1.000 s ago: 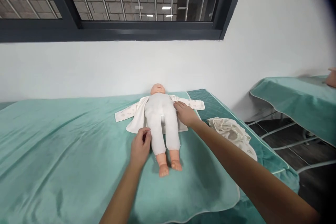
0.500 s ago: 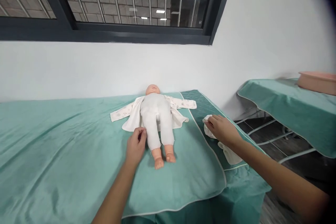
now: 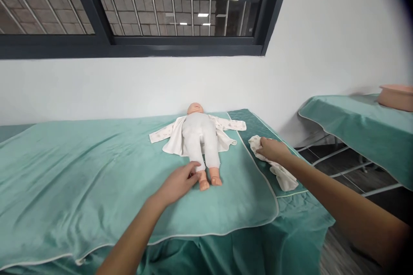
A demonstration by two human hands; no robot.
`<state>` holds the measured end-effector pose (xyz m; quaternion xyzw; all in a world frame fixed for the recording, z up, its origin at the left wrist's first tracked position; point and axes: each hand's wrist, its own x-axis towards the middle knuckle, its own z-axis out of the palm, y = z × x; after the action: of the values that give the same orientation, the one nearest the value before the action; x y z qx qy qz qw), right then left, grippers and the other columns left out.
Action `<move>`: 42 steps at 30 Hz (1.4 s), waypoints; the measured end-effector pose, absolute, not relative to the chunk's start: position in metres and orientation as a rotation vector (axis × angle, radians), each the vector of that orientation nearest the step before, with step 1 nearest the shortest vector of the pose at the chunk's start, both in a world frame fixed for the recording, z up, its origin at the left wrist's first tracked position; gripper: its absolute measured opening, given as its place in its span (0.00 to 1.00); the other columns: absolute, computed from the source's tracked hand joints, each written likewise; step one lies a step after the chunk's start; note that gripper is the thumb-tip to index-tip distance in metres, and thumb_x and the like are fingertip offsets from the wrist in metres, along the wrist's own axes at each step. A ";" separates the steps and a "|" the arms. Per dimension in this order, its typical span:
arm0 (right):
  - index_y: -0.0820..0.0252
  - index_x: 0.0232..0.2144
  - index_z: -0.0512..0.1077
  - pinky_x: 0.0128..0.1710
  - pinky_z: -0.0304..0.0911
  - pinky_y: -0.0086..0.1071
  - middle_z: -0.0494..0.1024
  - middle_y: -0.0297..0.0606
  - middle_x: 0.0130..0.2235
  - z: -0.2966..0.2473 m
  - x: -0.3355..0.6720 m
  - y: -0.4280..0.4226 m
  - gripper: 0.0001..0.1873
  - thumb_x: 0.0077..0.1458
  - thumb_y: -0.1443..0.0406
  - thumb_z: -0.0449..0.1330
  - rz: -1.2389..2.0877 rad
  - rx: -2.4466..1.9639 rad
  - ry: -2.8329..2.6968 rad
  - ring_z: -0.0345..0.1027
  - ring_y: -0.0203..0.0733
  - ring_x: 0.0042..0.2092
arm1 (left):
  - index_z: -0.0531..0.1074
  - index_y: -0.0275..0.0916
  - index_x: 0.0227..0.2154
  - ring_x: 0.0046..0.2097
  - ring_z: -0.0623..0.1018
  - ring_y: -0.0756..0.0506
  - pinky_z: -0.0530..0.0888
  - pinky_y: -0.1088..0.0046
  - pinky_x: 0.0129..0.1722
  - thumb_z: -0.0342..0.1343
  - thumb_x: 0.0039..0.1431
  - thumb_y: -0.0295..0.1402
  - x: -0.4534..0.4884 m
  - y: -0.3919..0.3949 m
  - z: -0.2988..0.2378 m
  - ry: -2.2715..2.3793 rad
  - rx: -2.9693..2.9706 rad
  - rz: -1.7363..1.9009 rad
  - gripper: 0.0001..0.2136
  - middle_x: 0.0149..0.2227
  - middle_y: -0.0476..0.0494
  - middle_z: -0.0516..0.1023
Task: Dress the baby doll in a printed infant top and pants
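Observation:
A baby doll [image 3: 199,137] in white leggings lies on its back on a teal cloth-covered table [image 3: 80,172], head toward the wall. Under it a white printed top [image 3: 171,137] is spread open. My left hand [image 3: 179,182] reaches toward the doll's near ankle, fingers extended and just touching the leg by the foot. My right hand [image 3: 272,149] rests on a crumpled cream garment [image 3: 277,167] lying on the darker teal pad [image 3: 254,129] to the right of the doll, fingers closed over the cloth's upper end.
A second table with a teal cover [image 3: 361,129] stands to the right across a gap, with a pink basin [image 3: 396,96] on it. A white wall and a dark-framed window [image 3: 145,13] rise behind the doll. The table's front edge is near me.
My right hand left the doll's side and went right onto the cream garment. My left hand slid from the doll's hip down to its ankle and opened out.

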<state>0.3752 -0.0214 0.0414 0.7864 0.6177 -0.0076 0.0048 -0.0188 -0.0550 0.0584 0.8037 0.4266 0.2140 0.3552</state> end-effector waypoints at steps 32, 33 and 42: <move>0.59 0.36 0.75 0.29 0.56 0.29 0.73 0.33 0.31 0.273 0.219 -0.092 0.10 0.52 0.61 0.63 -1.757 1.872 3.283 0.62 0.33 0.29 | 0.74 0.40 0.34 0.40 0.76 0.44 0.71 0.66 0.46 0.57 0.60 0.43 0.008 -0.105 0.210 1.032 2.365 1.137 0.11 0.33 0.48 0.76; 0.60 0.36 0.75 0.30 0.57 0.29 0.73 0.34 0.32 0.274 0.219 -0.095 0.11 0.54 0.58 0.62 -1.651 1.799 3.288 0.62 0.34 0.30 | 0.73 0.40 0.34 0.39 0.76 0.45 0.72 0.67 0.44 0.57 0.60 0.42 0.004 -0.102 0.216 1.039 2.272 1.219 0.10 0.33 0.49 0.76; 0.58 0.34 0.77 0.43 0.63 0.33 0.74 0.37 0.41 0.256 0.208 -0.109 0.18 0.55 0.49 0.61 -1.540 1.500 3.319 0.67 0.40 0.42 | 0.70 0.39 0.38 0.28 0.76 0.49 0.72 0.76 0.25 0.62 0.54 0.45 -0.021 -0.094 0.237 0.727 1.554 1.300 0.16 0.30 0.49 0.76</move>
<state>0.2084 -0.1091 0.2559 0.3483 0.7710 -0.3576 -0.3953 -0.0213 -0.0943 0.2375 0.6354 0.2975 0.5315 0.4746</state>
